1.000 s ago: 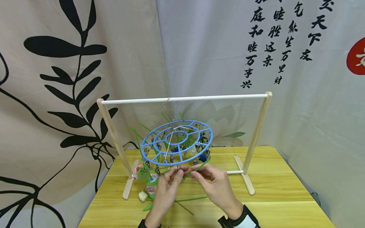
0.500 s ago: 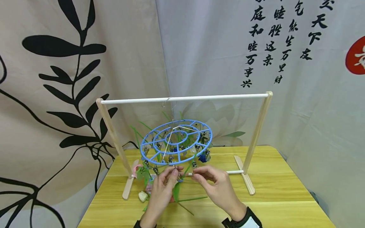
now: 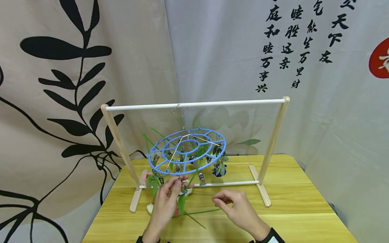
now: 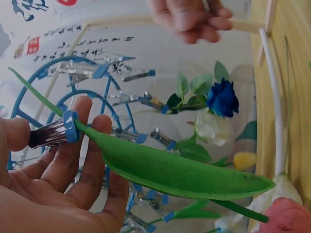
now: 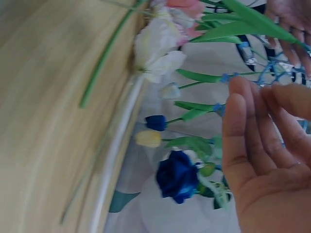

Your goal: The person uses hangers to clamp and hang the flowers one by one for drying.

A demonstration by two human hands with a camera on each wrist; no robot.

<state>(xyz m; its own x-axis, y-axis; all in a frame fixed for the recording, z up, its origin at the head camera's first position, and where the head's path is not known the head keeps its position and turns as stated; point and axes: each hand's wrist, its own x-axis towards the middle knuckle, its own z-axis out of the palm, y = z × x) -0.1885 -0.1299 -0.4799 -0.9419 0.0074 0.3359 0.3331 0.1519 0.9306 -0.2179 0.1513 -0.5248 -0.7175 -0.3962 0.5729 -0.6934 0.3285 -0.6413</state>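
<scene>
Metal clip, blue-tipped: left hand pinches it, apparently to steady its bite on a green flower stem; right hand: empty, fingers loosely bent.

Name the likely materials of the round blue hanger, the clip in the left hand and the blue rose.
Round blue hanger: probably plastic, smooth and evenly coloured, with moulded-looking ribs.
Clip: seemingly polished metal, by its bright reflections, with a blue tip that looks plastic.
Blue rose: perhaps fabric, its petals thin and matte; foam is possible.
</scene>
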